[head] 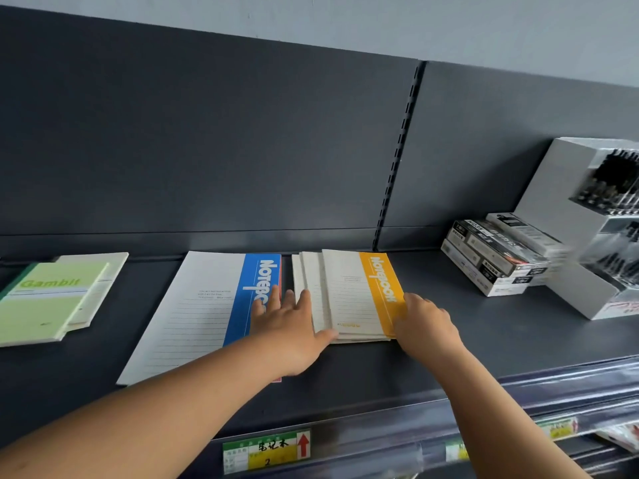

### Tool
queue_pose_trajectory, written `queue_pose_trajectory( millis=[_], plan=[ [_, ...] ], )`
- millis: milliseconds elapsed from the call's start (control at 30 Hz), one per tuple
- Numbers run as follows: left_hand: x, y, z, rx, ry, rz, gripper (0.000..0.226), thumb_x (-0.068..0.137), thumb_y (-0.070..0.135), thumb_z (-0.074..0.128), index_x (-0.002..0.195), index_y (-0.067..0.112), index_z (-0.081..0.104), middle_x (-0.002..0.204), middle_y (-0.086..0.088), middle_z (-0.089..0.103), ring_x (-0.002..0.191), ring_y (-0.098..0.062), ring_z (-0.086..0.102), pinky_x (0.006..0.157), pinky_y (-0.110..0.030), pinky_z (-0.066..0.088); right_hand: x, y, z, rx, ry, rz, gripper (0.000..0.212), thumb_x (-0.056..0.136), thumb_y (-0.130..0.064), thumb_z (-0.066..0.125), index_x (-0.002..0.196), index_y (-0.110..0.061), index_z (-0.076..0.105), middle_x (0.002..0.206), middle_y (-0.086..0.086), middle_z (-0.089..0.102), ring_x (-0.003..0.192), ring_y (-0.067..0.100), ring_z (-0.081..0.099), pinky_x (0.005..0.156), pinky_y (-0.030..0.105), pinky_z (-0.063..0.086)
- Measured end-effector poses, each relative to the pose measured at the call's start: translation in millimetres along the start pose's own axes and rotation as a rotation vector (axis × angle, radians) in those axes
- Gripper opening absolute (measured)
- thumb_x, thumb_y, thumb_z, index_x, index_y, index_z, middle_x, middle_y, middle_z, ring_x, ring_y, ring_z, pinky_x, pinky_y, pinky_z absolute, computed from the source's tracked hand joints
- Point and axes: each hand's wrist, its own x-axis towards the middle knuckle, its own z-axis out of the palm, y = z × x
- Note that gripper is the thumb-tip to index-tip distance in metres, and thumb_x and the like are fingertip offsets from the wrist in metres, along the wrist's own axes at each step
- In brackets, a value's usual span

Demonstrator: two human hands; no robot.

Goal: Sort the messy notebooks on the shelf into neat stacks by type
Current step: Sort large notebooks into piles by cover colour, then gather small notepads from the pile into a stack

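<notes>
A fanned stack of small white notebooks with a yellow spine band (pixel 352 295) lies on the dark shelf (pixel 501 326). My left hand (pixel 294 326) rests flat against the stack's left edge, fingers spread, partly over a large white notebook with a blue band (pixel 204 305). My right hand (pixel 425 326) presses against the stack's right edge at the yellow band. Far left lies a green "Gambit" notebook (pixel 45 302) on top of a cream one (pixel 100 274).
Boxes of pens (pixel 494 257) are stacked at the right, beside a white display box of black pens (pixel 587 216). The shelf's front rail carries a green and yellow price label (pixel 266 451). A dark back panel (pixel 207 133) rises behind.
</notes>
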Motion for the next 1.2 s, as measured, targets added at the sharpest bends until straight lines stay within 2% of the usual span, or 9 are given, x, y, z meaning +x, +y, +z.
queue_pose_trajectory(
  millis=[133,233,433,900,1067,1200],
  plan=[
    [-4.3,-7.5,-7.9,0.002,0.102,0.055,0.083,0.092,0.067,0.028,0.153,0.022,-0.003,0.162,-0.006,-0.005,0.147,-0.029,-0.014,0.117,-0.050,-0.001,-8.7,-10.9,-1.4,-0.085,0.068,-0.116,0.041,0.098,-0.030,0.042,0.138,-0.020,0.040,0.144,0.000,0.043,0.133,0.028,0.036,0.105,0.045,0.033],
    [-10.4,-21.5,-15.0,0.040,0.216,0.089,0.079,0.093,0.064,0.031,0.153,0.021,0.001,0.162,-0.006,-0.004,0.148,-0.028,-0.012,0.118,-0.048,0.004,-15.4,-28.0,0.7,-0.131,0.126,-0.248,0.047,0.100,-0.037,0.041,0.144,-0.021,0.034,0.151,-0.001,0.034,0.143,0.026,0.025,0.112,0.044,0.024],
    [-26.1,-71.8,-26.6,0.111,0.293,-0.012,0.080,0.093,0.065,0.027,0.154,0.022,-0.002,0.162,-0.006,-0.006,0.148,-0.028,-0.011,0.119,-0.048,0.001,-28.7,-80.6,11.3,-0.196,0.114,-0.445,0.057,0.101,-0.046,0.035,0.151,-0.024,0.022,0.161,-0.001,0.015,0.149,0.024,0.008,0.120,0.043,0.013],
    [-105.6,-233.7,-56.3,0.099,0.412,-0.372,0.075,0.094,0.064,0.026,0.153,0.023,0.004,0.162,-0.006,-0.004,0.148,-0.027,-0.009,0.119,-0.049,0.000,-76.0,-230.6,61.0,-0.233,0.059,-0.834,0.059,0.100,-0.048,0.036,0.151,-0.024,0.022,0.160,0.000,0.017,0.148,0.023,0.011,0.120,0.042,0.012],
    [-138.0,-297.4,-60.7,0.075,0.418,-0.466,0.076,0.094,0.064,0.026,0.154,0.023,0.001,0.162,-0.006,-0.006,0.148,-0.026,-0.009,0.118,-0.048,-0.001,-109.4,-291.7,83.8,-0.210,0.044,-0.927,0.060,0.099,-0.047,0.040,0.151,-0.025,0.023,0.160,-0.001,0.018,0.148,0.021,0.012,0.119,0.037,0.012],
    [-163.2,-349.5,-68.7,0.073,0.422,-0.503,0.075,0.093,0.064,0.025,0.153,0.024,0.005,0.162,-0.006,-0.003,0.148,-0.026,-0.004,0.118,-0.048,0.002,-136.8,-339.1,104.2,-0.205,-0.003,-0.956,0.060,0.099,-0.049,0.039,0.152,-0.026,0.023,0.161,-0.001,0.017,0.148,0.021,0.013,0.120,0.039,0.013]
  ],
)
